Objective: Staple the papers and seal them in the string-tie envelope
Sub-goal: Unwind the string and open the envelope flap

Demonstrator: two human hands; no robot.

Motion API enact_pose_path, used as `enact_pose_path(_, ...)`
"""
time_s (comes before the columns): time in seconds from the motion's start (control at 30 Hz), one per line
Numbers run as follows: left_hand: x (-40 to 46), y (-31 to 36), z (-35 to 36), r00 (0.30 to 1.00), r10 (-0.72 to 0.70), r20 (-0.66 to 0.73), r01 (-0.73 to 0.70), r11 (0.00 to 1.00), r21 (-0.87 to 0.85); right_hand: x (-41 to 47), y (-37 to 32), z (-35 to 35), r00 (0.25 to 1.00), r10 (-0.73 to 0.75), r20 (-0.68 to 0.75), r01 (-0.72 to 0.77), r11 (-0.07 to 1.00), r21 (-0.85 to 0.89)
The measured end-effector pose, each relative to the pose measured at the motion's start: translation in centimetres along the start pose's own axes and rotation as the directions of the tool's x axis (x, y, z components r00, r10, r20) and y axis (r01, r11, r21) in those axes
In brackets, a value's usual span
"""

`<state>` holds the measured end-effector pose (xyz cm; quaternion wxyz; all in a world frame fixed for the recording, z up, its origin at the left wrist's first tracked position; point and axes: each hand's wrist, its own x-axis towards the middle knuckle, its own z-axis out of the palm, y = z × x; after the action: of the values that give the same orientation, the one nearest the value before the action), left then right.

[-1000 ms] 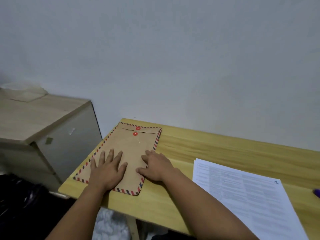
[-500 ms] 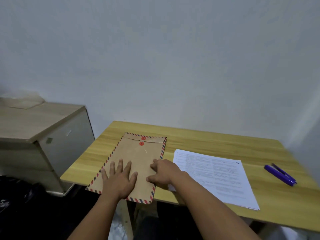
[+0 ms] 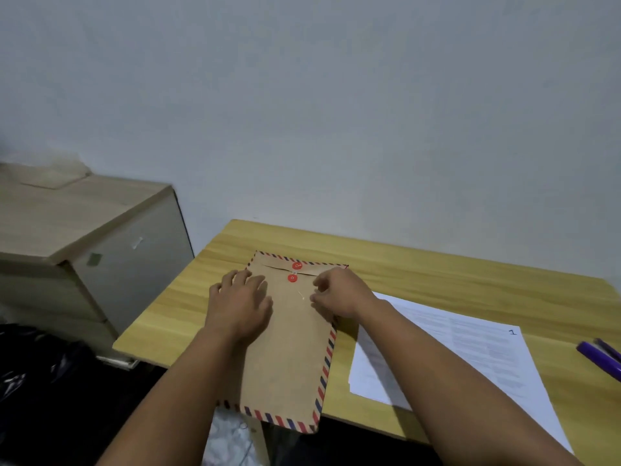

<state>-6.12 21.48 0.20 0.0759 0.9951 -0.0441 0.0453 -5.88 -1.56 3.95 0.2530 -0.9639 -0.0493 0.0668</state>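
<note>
A: Envelope?
B: Brown kraft string-tie envelope (image 3: 289, 348), striped red-blue border, flat on the wooden bench (image 3: 437, 280), near end hanging over the front edge. Two round red discs (image 3: 294, 272) at the flap.
A: Hands?
B: Left hand (image 3: 240, 302) flat on the upper left part, fingers spread, holding nothing. Right hand (image 3: 339, 292) on the right edge, fingers curled; whether it pinches anything, can't tell.
A: Rest?
B: Printed white papers (image 3: 453, 358) stacked just right. Purple stapler (image 3: 601, 359) at far right.

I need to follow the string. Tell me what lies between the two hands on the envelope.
In the head view, between the left hand and right hand lie bare envelope paper, its lower red button and a thin pale string.
</note>
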Motion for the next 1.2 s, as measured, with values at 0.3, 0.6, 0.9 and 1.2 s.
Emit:
enact_pose_path(0.3,7.8,-2.0,4.1,0.992,0.122,0.028,-0.121,0.992,-0.041,8.1,-3.3,2.6,0.995,0.024,0.092,-0.003,0.974,-0.225)
enact_pose_path(0.6,7.7,-2.3,5.0,0.992,0.124,0.029,-0.122,0.991,-0.059,12.3,-4.8,1.3,0.975,0.083,0.206,-0.106,0.989,0.106)
enact_pose_path(0.9,7.6,-2.1,4.7,0.993,0.114,0.045,-0.111,0.992,-0.057,14.1,-3.3,-0.2,0.941,0.336,-0.047,-0.116,0.449,0.886)
enact_pose_path(1.2,7.6,-2.0,4.8,0.994,0.107,0.028,-0.104,0.992,-0.072,12.4,0.2,-0.5,0.997,-0.029,-0.074,0.049,0.959,0.280)
